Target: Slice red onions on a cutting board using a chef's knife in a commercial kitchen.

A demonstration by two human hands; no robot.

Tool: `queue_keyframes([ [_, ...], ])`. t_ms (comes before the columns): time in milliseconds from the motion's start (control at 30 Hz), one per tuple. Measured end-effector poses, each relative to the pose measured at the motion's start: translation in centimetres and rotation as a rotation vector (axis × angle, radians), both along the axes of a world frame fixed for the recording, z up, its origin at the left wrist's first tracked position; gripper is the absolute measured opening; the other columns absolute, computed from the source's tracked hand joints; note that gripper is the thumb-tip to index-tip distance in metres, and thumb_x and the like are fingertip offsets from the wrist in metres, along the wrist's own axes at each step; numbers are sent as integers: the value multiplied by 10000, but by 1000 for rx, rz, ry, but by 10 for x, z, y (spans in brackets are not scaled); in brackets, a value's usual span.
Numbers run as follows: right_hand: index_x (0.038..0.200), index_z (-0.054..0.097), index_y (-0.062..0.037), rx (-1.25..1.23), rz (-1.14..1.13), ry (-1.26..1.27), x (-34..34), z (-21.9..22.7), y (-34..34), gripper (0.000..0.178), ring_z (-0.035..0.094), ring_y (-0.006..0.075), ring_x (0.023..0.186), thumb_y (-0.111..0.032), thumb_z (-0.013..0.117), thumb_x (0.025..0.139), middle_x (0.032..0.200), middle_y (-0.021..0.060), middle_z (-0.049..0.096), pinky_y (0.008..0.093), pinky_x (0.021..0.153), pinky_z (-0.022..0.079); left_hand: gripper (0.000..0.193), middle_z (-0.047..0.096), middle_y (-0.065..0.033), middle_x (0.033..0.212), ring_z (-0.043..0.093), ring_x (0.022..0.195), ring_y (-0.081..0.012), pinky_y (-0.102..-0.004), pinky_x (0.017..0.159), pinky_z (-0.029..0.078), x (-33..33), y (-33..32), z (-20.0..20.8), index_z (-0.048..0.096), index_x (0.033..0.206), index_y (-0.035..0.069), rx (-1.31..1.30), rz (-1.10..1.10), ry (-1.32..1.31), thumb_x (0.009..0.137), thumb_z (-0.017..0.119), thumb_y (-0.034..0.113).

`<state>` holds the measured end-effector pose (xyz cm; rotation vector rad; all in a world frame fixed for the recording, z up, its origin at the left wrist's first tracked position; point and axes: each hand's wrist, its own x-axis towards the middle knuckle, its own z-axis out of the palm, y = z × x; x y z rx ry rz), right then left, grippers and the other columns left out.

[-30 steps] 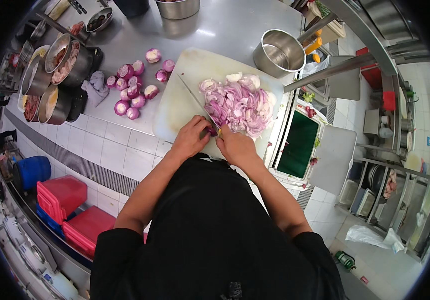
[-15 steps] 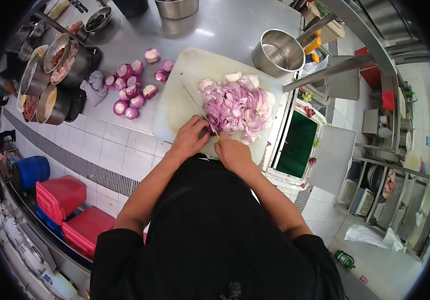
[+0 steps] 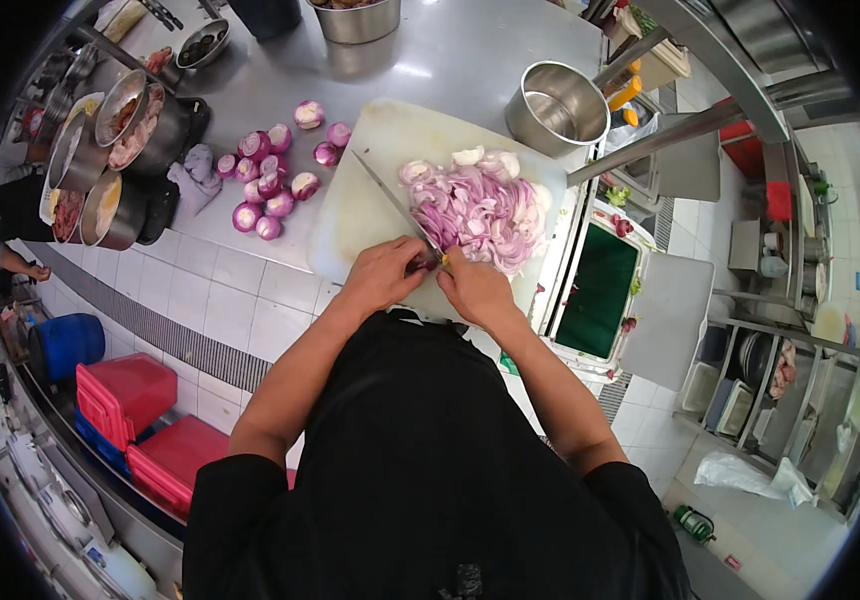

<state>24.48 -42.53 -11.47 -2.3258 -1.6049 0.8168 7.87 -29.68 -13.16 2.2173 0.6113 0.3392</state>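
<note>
In my right hand [image 3: 478,288] is the handle of a kitchen knife [image 3: 382,186], whose long blade points away and to the left across a white cutting board [image 3: 350,225]. My left hand [image 3: 385,275] is closed, fingertips curled, over a piece of red onion [image 3: 414,266] beside the blade; most of that piece is hidden by the fingers. To the right of the blade lies a large heap of sliced red onion [image 3: 485,210], with a few pale chunks at its far edge.
Several whole peeled red onions [image 3: 268,185] sit left of the board. An empty steel pot [image 3: 558,108] stands at its far right corner. A green-lined bin [image 3: 598,290] is on the right. Steel pots of food [image 3: 118,215] and a cloth [image 3: 195,178] are at left. Another person's hand [image 3: 40,272] shows far left.
My right hand and the knife have shifted slightly away from me. My left fingers now cover more of the onion piece. At the far left another person has come further into view.
</note>
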Motion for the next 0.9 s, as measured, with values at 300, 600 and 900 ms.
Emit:
queue_keyframes([
  [300, 1219, 535, -36, -22, -69, 137, -5, 20, -8, 394, 706, 484, 876, -370, 566, 1011, 894, 277, 723, 601, 787, 529, 280, 668, -126, 1110, 696, 966, -328, -428, 832, 557, -16, 1, -8, 652, 1128, 65, -265, 181, -36, 856, 718, 67],
  [600, 1201, 541, 3, -172, 30, 68, -7, 72, -12, 376, 708, 480, 836, -320, 558, 1010, 874, 291, 717, 604, 762, 534, 282, 612, -112, 1129, 646, 1041, -350, -430, 870, 548, -2, 2, -23, 656, 1089, 80, 24, 13, -120, 822, 748, 64],
  [900, 1145, 530, -13, -30, 66, 25, -10, 57, -5, 296, 713, 464, 785, -270, 570, 1005, 805, 251, 713, 589, 708, 541, 223, 627, -106, 1085, 663, 987, -350, -432, 843, 557, -2, 0, -30, 672, 1054, 85, 28, 58, -173, 843, 744, 65],
])
